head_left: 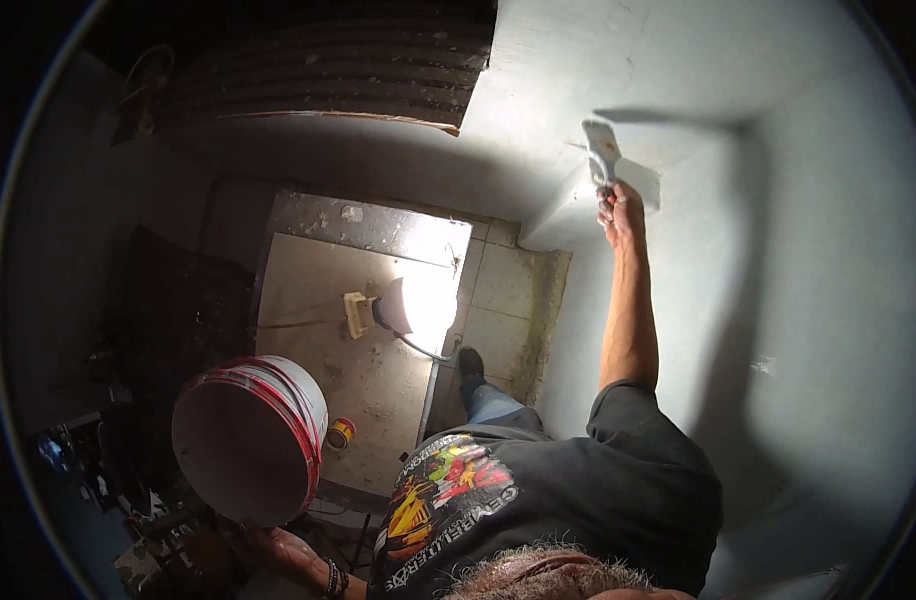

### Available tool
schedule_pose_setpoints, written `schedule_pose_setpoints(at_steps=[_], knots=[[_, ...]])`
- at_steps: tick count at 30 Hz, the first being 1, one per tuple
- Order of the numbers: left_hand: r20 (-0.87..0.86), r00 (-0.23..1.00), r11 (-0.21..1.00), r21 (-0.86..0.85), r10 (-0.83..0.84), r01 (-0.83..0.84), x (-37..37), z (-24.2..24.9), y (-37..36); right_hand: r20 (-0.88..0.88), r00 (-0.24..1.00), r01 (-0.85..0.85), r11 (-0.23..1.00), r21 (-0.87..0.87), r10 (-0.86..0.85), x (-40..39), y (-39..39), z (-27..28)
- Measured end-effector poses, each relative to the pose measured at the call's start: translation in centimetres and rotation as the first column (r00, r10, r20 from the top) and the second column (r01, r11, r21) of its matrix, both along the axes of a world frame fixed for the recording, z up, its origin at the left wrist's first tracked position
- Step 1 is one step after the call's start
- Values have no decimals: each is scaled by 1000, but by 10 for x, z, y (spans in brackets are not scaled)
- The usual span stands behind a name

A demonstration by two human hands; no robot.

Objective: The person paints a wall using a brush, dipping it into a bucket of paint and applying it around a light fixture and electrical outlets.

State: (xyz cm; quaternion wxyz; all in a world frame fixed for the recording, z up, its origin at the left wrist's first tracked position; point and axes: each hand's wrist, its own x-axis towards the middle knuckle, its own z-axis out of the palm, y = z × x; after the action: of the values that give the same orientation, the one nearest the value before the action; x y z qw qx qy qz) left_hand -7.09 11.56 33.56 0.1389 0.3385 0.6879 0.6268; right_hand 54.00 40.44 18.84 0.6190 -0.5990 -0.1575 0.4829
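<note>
My right hand (623,212) is stretched up to the wall, its fingers wrapped round the handle of a flat, pale trowel-like tool (602,143). The tool is close to the light grey wall surface; whether it touches cannot be told. Low on the left, my left hand (278,556) grips the lower edge of a white bucket (300,395) with a red-streaked rim. The bucket's wide mouth faces me and its inside looks grey. Some of the left fingers are hidden in shadow by the bucket.
A lit work lamp (403,305) stands on a pale board-topped table (313,275), beside a small yellow-and-red can (341,433). A boxed ledge (568,212) juts from the wall. Dark corrugated sheeting (318,75) hangs at upper left. Dim clutter (128,480) lies at lower left.
</note>
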Motion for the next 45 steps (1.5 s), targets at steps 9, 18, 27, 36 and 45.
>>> schedule_pose_setpoints(at_steps=[9, 18, 27, 36, 45], knots=[[32, 999, 1000, 26, -9, 8, -9, -5, -10, 26, 1000, 15, 1000, -7, -15, 17, 43, -33], [32, 999, 1000, -5, 14, -14, 24, 16, 2, -243, 969, -81, 980, -182, 35, -30, 12, -132], [28, 994, 993, -35, 110, -109, 42, 22, 12, -233, 972, -51, 998, -47, 39, 0, 59, -93], [60, 986, 986, -79, 153, -148, 36, 20, 10, -232, 970, -122, 971, -204, 73, -21, 0, -131], [85, 993, 994, -76, 83, -76, 8, 6, -5, -187, 981, 22, 987, -157, -52, 2, 59, -99]])
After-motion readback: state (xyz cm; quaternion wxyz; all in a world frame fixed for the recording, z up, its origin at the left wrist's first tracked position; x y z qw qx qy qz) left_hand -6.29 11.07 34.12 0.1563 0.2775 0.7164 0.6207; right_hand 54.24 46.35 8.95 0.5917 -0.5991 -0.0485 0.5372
